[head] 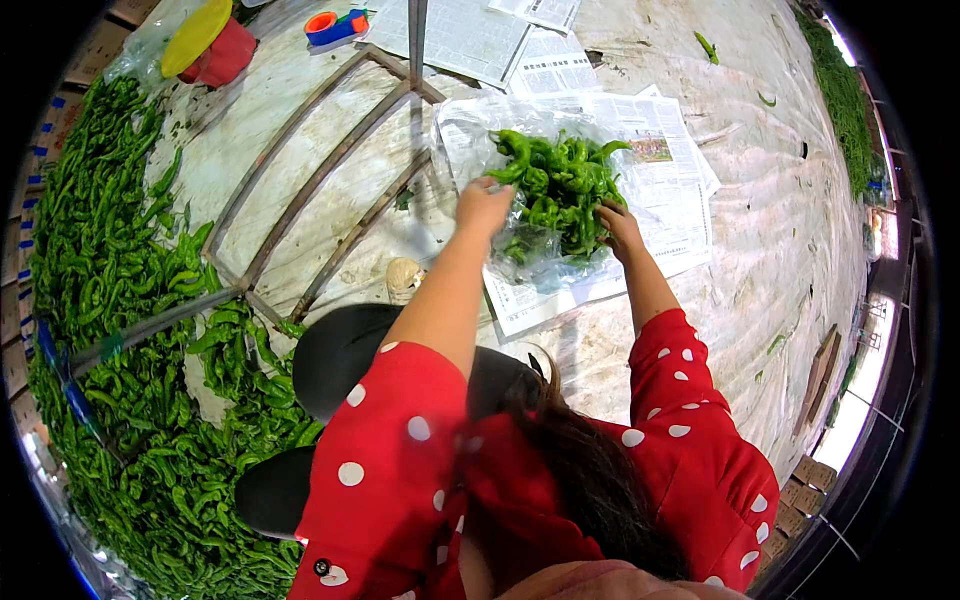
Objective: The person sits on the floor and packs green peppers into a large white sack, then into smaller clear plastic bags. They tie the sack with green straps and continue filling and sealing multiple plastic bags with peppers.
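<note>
A heap of green peppers (566,180) lies on a clear plastic bag (544,262), which is spread over sheets of newspaper (667,195) on the floor. At the heap's left side is my left hand (486,208), its fingertips beside a curved pepper; whether they grip it or the plastic cannot be made out. My right hand (621,231) touches the heap's right edge with its fingers apart. Part of the plastic covers some peppers at the near side.
Loose green peppers (135,262) cover the floor at left. Beside them lies a metal frame (281,217) with an upright bar. A tape dispenser (337,28), a red container (225,56) with a yellow top, and more newspaper (450,37) are farther off. Cardboard boxes (806,487) stand at lower right.
</note>
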A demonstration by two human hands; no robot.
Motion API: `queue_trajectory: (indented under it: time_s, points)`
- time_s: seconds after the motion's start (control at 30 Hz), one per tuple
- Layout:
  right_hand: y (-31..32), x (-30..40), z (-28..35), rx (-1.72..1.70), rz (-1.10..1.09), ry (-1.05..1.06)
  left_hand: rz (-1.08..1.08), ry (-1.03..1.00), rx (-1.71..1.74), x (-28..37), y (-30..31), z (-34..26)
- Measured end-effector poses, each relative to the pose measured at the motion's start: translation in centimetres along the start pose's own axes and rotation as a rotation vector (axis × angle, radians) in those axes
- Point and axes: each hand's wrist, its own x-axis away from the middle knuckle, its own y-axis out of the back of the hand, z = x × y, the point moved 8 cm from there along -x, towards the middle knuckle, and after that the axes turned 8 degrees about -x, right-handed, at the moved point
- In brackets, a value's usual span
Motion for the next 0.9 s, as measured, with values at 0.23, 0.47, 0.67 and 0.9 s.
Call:
queue_trajectory:
  time_s: [0.23, 0.47, 0.67, 0.9]
  points:
    - [11.3, 2.6, 3.9, 0.740, -0.709, 0.578, -0.021, 0.367, 0.202, -5.5, 2.7, 8.5]
    - [15.5, 0.5, -1.7, 0.345, -0.661, 0.279, 0.131, 0.508, 0.297, -5.3, 0.2, 5.7]
    - [4.5, 5.5, 8.9, 0.574, -0.799, 0.912, 0.007, 0.374, 0.196, -9.6, -1.2, 9.1]
    - [-26.6, 0.2, 7.4, 0.739, 0.225, 0.930, -0.310, 0.224, 0.036, -11.1, 2.4, 9.2]
